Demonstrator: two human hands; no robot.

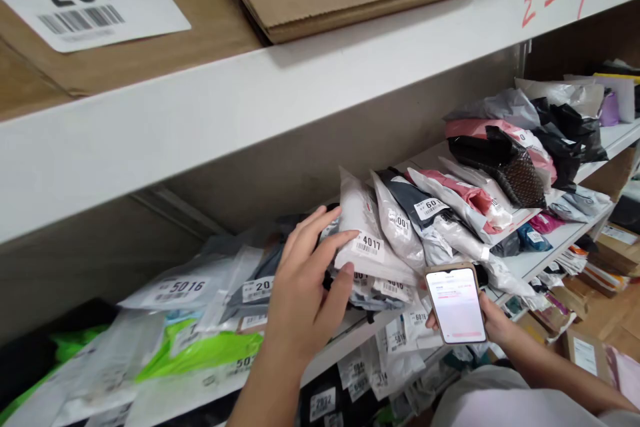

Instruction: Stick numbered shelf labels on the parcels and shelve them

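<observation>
My left hand point(307, 273) reaches over a row of packed mailing bags on the shelf. Its fingers are spread, with the index fingertip at the label of a white plastic mailer point(357, 213) marked 4017. The thumb is apart from the index finger, near the mailer's lower edge. In my right hand point(495, 320) is a smartphone point(456, 307), held upright with its lit screen facing me; the screen text is too small to read. Beside the 4017 mailer leans another pale mailer point(399, 223), and a dark mailer point(417, 203) follows it.
Above runs a white shelf edge point(280, 97) bearing cardboard boxes point(360, 10). Left of my hand lie a clear bag point(183, 287) labelled 5016 and a bright green packet point(200, 352). Farther right sits a dark patterned packet point(520, 173). Lower shelves hold more bags; boxes point(584, 353) stand on the floor.
</observation>
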